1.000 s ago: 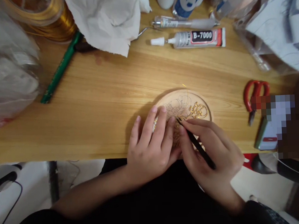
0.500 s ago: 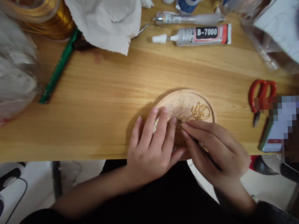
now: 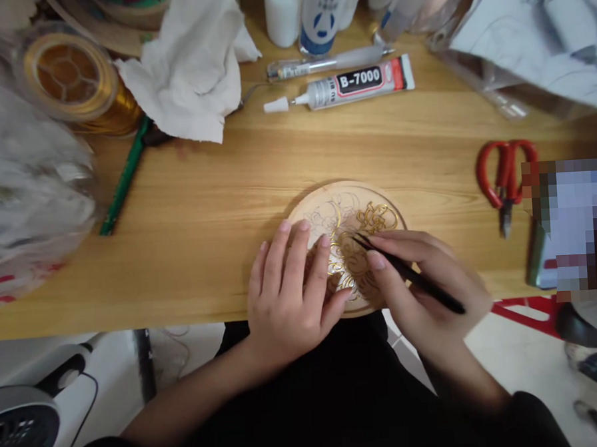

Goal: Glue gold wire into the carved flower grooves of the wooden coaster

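Note:
A round wooden plate (image 3: 298,213) lies at the table's front edge, with drawn lines and gold wire curls (image 3: 377,217) on its face. My left hand (image 3: 293,290) rests flat on the plate's left part, fingers spread, holding nothing. Black tweezers (image 3: 421,280) are pinched between the thumb and fingers of my right hand (image 3: 426,283). Their tips are over the middle of the plate, beside the gold wire. Whether anything is between the tips is too small to tell.
Red-handled cutters (image 3: 504,179) and a phone (image 3: 543,257) lie on the right. Behind are a glue tube (image 3: 358,83), a pen (image 3: 330,62), bottles (image 3: 317,16) and crumpled tissue (image 3: 190,69). Left are a gold wire spool (image 3: 71,78), a green stick (image 3: 126,182) and plastic bags (image 3: 31,184).
The camera view has shifted. My right hand has drawn slightly away from my left fingers, and the tweezers and the gold wire at the plate's middle show more.

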Demonstrator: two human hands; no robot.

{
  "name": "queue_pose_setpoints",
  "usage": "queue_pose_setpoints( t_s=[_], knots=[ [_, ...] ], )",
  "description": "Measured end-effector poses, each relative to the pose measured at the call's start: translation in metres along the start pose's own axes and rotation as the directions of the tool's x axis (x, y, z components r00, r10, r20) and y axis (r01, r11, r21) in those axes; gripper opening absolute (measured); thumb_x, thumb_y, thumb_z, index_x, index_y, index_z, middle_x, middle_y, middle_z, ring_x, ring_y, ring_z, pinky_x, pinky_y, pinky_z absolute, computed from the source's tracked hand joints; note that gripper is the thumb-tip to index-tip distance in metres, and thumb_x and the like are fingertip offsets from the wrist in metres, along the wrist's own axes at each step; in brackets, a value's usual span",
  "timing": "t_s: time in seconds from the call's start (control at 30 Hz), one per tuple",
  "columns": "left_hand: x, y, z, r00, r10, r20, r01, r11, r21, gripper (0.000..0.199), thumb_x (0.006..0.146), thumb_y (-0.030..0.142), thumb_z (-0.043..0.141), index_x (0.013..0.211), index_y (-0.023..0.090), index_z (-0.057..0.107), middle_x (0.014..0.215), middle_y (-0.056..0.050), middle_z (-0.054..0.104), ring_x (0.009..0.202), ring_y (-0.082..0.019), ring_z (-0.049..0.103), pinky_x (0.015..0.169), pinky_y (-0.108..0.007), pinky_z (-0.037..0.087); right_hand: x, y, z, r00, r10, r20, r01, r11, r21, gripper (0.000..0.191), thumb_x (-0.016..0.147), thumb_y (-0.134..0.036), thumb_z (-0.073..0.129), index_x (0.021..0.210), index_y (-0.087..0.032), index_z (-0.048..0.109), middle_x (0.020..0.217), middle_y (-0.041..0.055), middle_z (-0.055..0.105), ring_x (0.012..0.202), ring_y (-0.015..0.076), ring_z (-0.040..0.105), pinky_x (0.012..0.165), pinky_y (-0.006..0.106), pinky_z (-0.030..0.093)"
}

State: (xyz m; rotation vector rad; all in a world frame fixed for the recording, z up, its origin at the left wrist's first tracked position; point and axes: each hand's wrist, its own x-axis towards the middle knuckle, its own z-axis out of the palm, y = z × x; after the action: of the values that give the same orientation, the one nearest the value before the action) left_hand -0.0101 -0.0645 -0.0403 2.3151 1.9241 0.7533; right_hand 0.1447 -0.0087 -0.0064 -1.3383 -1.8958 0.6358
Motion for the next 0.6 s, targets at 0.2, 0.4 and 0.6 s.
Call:
queue_pose_setpoints(
  t_s=[0.2, 0.4, 0.6],
  knots=[
    [0.0, 0.0, 0.0, 1.0, 0.008, 0.01, -0.008, 1.0, -0.004, 0.053, 0.094, 0.044, 0.048, 0.129, 0.005, 0.059, 0.134, -0.024, 0.057, 0.134, -0.038, 0.047, 0.105, -0.05, 0.044, -0.004, -0.009, 0.01, 0.998, 0.051, 0.041, -0.052, 0.998, 0.025, 0.017, 0.083, -0.011, 0.067, 0.097, -0.021, 0.069, 0.092, 0.0034, 0.074, 0.084, 0.0162, 0.071, 0.079, 0.034, 0.061],
    [0.001, 0.0, -0.001, 1.0, 0.023, 0.011, -0.023, 1.0, -0.002, 0.052, 0.094, 0.041, 0.047, 0.128, 0.004, 0.06, 0.132, -0.026, 0.057, 0.132, -0.04, 0.048, 0.102, -0.052, 0.046, -0.006, -0.013, 0.015, 0.996, 0.086, 0.015, -0.087, 0.996, 0.02, 0.015, 0.082, -0.01, 0.067, 0.094, -0.02, 0.069, 0.089, 0.0034, 0.074, 0.082, 0.0152, 0.07, 0.078, 0.031, 0.06],
    [0.001, 0.0, 0.0, 1.0, 0.026, 0.009, -0.026, 1.0, -0.002, 0.052, 0.094, 0.041, 0.049, 0.128, 0.003, 0.059, 0.133, -0.025, 0.057, 0.134, -0.039, 0.046, 0.104, -0.051, 0.045, -0.007, -0.015, 0.019, 0.996, 0.084, -0.014, -0.084, 0.996, 0.014, 0.017, 0.081, -0.008, 0.069, 0.094, -0.019, 0.068, 0.09, 0.0041, 0.074, 0.083, 0.0154, 0.07, 0.08, 0.031, 0.06]
  ],
)
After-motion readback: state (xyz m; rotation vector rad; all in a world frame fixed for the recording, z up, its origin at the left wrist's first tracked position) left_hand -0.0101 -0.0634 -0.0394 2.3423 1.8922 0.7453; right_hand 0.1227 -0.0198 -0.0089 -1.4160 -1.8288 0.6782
